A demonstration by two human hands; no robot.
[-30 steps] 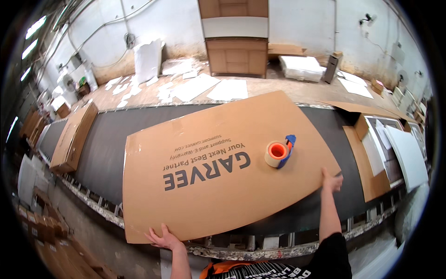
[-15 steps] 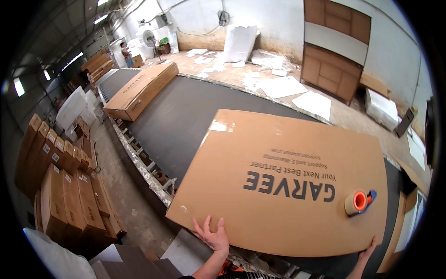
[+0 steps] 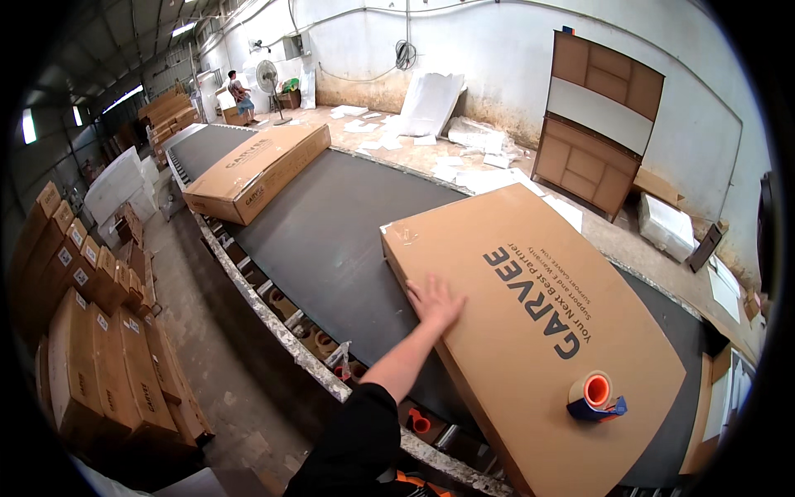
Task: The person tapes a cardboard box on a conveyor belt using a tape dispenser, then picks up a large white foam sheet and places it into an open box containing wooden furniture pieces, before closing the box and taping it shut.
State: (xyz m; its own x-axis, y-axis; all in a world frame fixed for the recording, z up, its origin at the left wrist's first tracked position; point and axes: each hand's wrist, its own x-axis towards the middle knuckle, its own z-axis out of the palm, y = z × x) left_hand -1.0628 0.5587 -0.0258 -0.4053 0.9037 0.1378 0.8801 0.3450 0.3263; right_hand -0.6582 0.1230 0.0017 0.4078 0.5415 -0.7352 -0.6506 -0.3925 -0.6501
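A large flat cardboard box (image 3: 497, 331) lies at an angle on the dark conveyor belt (image 3: 331, 224). My left hand (image 3: 436, 305) rests on its top near the left edge, palm down with fingers spread. A tape dispenser (image 3: 595, 398), blue with an orange core and a tan roll, sits on the box toward its near right end. My right hand is out of the picture.
Another cardboard box (image 3: 257, 170) lies farther along the belt. Stacked cartons (image 3: 108, 348) stand on the floor at left. White sheets litter the floor beyond the belt, where a brown panel (image 3: 596, 124) leans on the wall. A person (image 3: 240, 95) is far back.
The box has turned on the belt, its left end swinging away from me. My left hand moved from its near edge onto the top. My right hand has left the view.
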